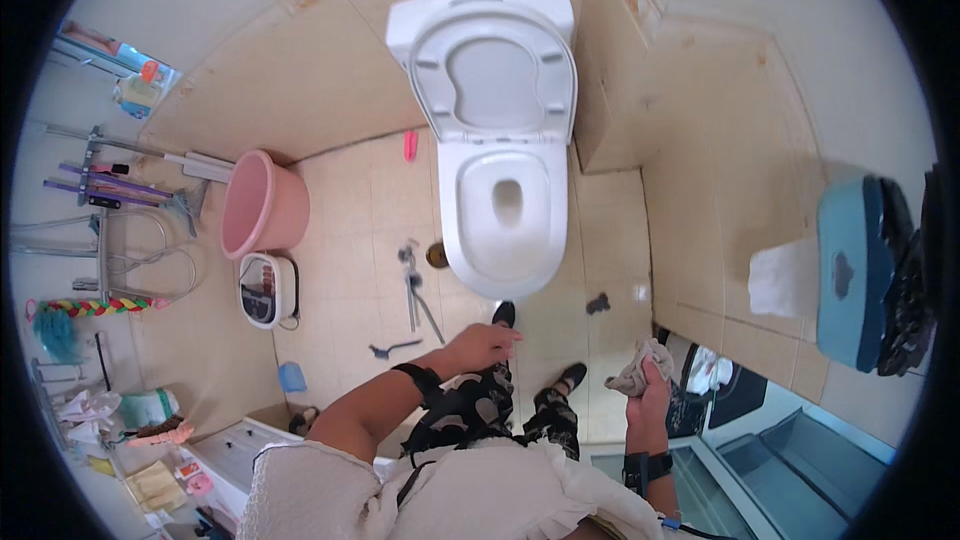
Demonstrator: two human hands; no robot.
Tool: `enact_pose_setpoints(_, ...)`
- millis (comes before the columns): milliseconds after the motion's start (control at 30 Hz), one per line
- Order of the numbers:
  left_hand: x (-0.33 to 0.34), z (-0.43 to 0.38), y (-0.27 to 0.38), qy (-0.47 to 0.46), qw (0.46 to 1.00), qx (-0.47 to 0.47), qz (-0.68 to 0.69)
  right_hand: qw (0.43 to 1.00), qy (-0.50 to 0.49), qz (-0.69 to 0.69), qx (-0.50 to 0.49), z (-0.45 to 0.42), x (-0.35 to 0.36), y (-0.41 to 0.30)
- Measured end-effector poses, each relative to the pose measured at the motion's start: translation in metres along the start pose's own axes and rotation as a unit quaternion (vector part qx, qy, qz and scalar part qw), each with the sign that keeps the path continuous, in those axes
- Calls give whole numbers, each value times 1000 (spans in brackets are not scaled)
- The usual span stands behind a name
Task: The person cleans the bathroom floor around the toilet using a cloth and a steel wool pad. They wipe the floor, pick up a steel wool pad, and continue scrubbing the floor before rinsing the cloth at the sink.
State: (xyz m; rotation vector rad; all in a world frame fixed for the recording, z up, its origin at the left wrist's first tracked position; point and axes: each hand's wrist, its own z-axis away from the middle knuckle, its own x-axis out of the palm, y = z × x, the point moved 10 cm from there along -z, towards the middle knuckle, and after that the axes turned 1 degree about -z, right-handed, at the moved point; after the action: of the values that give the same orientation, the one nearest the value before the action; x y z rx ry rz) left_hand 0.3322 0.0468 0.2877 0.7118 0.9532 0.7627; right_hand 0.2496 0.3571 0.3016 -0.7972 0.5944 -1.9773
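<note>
My right hand [651, 401] grips a crumpled greyish cloth [641, 367], held out to the right above the tiled floor. Held low in front of my body, my left hand [484, 345] is empty, its fingers loosely bent and partly apart. Directly ahead stands a white toilet [504, 277] with its lid [495, 82] raised against the tank. The bowl looks white, with a darker spot at the drain hole. My left hand is nearest the toilet's front rim but apart from it.
Left of the toilet lie a dark long-handled brush [394, 349], grey rod-like tools [412, 300] and a pink item [410, 145]. A pink bucket [296, 202] and foot bath [281, 292] stand by the left wall. A blue tissue dispenser [840, 270] hangs right.
</note>
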Motion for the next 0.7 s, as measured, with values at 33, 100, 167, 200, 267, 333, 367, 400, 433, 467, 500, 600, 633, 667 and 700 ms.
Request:
enact_pose_setpoints(33,-36,-1,-2,49,999,2,-12,1000,-18,3,-13,2,15,-8)
enact_pose_setpoints(100,-112,-2,-16,150,988,-25,28,998,-47,18,-27,8,47,-20)
enact_pose_setpoints(167,-193,-6,-13,260,963,16,-64,994,-100,31,-44,8,83,-28)
enact_pose_setpoints(200,-221,-12,-23,276,961,-21,-11,996,-69,48,-43,7,87,-27)
enact_pose_setpoints(267,-289,-25,-20,346,938,4,3,991,-88,51,-81,7,108,-33)
enact_pose_setpoints(333,-356,-36,10,428,895,107,-64,994,-58,72,-62,2,111,-29)
enact_pose_setpoints(367,-385,-50,12,418,901,105,-41,994,-56,76,-57,-1,112,-27)
enact_pose_setpoints(400,-414,-64,15,410,906,100,-15,995,-54,74,-45,-4,112,-25)
enact_pose_setpoints(433,-443,-72,25,429,895,114,-44,996,-53,68,-33,-8,112,-24)
enact_pose_setpoints(467,-472,-80,34,446,885,118,-70,996,-54,58,-32,-13,112,-25)
enact_pose_setpoints(500,-496,-89,36,438,891,115,-45,996,-50,62,-29,-16,110,-26)
enact_pose_setpoints(600,-558,-125,43,405,909,54,-81,996,-42,63,-46,-34,115,-34)
enact_pose_setpoints(633,-567,-137,39,380,921,26,-78,996,-33,69,-37,-39,118,-34)
enact_pose_setpoints(667,-578,-150,38,359,930,2,-77,996,-35,68,-44,-44,124,-36)
enact_pose_setpoints(700,-587,-161,33,338,938,-25,-73,997,-19,67,-42,-47,126,-35)
